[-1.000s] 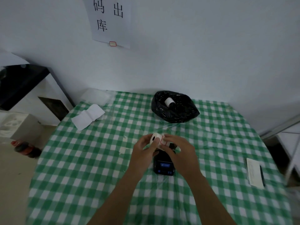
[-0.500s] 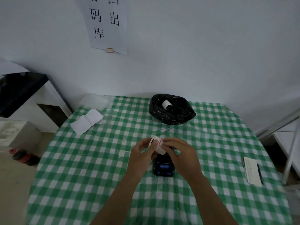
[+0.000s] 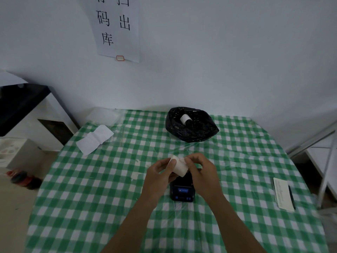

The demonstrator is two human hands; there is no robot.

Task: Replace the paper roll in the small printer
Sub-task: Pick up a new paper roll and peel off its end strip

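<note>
Right now, head cam: left hand (image 3: 160, 172) & right hand (image 3: 202, 172) both pinch a white paper roll (image 3: 179, 166) between fingertips, held just above the small black printer (image 3: 182, 190) on the checked table (image 3: 91, 198). Beyond hands, another roll (image 3: 185, 119) sits in a black bag (image 3: 191, 125). Notepad w/ pen (image 3: 283, 193) well right of the right hand.

White paper roll (image 3: 178, 166) tilted, held above small black printer (image 3: 182, 190) on checked cloth
</note>
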